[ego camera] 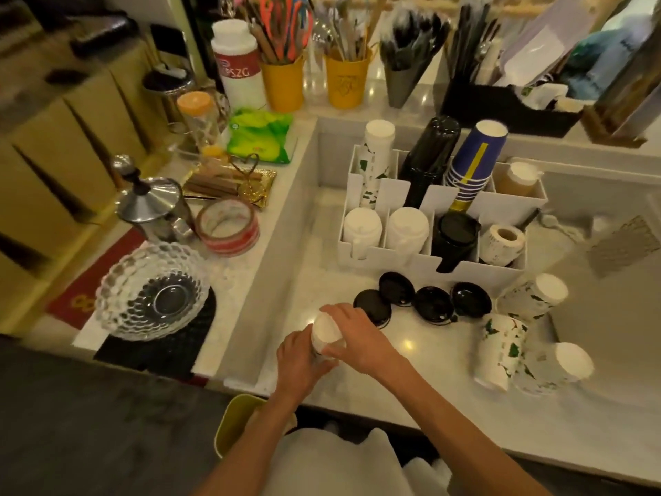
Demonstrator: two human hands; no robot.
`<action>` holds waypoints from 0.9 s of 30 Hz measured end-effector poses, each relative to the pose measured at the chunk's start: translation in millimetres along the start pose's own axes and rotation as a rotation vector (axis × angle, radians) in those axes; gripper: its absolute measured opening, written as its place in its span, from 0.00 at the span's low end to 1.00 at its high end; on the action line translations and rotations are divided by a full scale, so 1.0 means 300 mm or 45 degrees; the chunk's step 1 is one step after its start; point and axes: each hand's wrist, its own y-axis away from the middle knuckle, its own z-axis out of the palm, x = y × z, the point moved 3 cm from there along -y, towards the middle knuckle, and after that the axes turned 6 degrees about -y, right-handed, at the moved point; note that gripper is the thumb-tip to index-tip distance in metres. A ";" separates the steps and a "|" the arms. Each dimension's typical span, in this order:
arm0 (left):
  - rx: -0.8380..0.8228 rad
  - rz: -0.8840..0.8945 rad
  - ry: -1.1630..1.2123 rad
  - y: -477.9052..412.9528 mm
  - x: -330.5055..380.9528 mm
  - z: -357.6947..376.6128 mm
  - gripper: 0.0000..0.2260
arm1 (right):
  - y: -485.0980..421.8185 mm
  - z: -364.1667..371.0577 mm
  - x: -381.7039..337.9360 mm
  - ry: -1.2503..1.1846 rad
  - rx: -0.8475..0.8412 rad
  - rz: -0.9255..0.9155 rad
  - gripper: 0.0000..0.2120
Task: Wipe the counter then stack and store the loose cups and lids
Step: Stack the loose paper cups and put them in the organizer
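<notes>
Pale marble counter [447, 359] fills the lower middle, sunk below a raised ledge crowded with a glass bowl [153, 291], a steel French press [153, 205], a roll of tape [229, 225] and yellow tubs of pens.

At the back of the counter stands a white divided organizer [443, 223]. It holds upside-down stacks of printed, black and blue paper cups in its rear slots, with white lids, black lids and a roll of labels in front.

Loose printed paper cups [529, 338] lie tipped and upended at the right, near the organizer's corner. Four loose black lids [415, 298] lie in a row just in front of the organizer, some touching.

Both hands grasp a white paper cup [325, 332] at the near left of the counter: the left hand [300, 359] wraps its side from below, and the right hand [357, 334] closes over its upturned base. Whether it is one cup or a nested few, I cannot tell.

Paper cups are light and crush easily, so a loose hold round the wall suits best. The thin plastic lids look springy and slick, better lifted by the rim. The row of lids lies between the hands and the organizer, and the slots already look nearly full.
</notes>
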 end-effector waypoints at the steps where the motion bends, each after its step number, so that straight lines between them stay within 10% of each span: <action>1: 0.036 0.019 0.005 -0.005 -0.001 0.007 0.34 | 0.016 -0.019 0.024 -0.027 -0.070 -0.033 0.39; 17: 0.083 0.179 -0.125 -0.082 0.027 0.152 0.39 | 0.378 -0.318 0.687 1.489 -0.573 0.277 0.36; 22: 0.051 0.164 -0.062 -0.085 0.023 0.160 0.39 | 0.314 -0.347 0.676 1.311 -0.520 0.281 0.34; 27: 0.049 0.162 0.007 -0.075 0.018 0.158 0.41 | 0.247 -0.472 0.554 0.388 -0.171 0.383 0.38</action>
